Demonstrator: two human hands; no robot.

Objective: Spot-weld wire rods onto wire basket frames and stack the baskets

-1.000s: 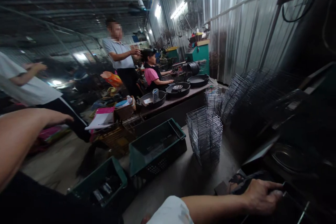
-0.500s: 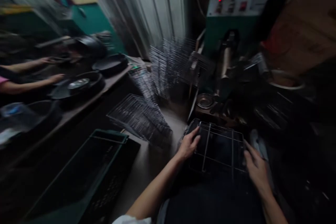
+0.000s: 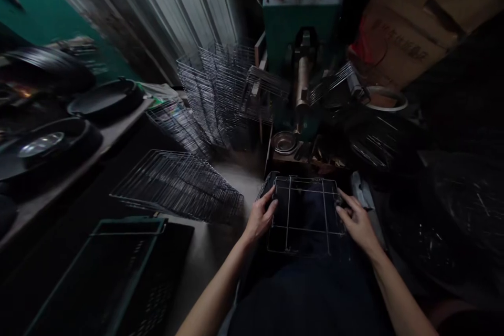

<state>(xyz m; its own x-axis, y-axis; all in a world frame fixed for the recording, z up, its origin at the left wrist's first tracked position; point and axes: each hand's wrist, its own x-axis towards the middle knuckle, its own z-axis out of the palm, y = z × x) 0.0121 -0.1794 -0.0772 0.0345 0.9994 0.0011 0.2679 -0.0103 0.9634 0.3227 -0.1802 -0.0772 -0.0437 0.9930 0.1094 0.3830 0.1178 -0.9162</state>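
Observation:
A rectangular wire rack (image 3: 307,231) with a few crossing wires is held level over my lap. My left hand (image 3: 260,216) grips its left side, thumb on top. On the opposite side, my right hand (image 3: 357,220) pinches the right edge between thumb and fingers. Just beyond the rack stands a green machine (image 3: 281,23) with a control panel and a red light. From its front juts a copper-coloured rod (image 3: 303,81). A small round metal dish (image 3: 284,142) sits at the machine's foot.
Stacked wire racks (image 3: 177,184) lie to the left, with more wire racks (image 3: 216,92) standing behind. A green-edged frame (image 3: 134,268) is at lower left. Black round trays (image 3: 106,100) line a bench. At right are a cardboard box (image 3: 405,37) and a white-rimmed bowl (image 3: 388,107).
My view has swung right, so the scene sits further left and the co-worker's arms are out of frame. Both hands still hold the rack, and the right hand's grip now looks closer on its edge.

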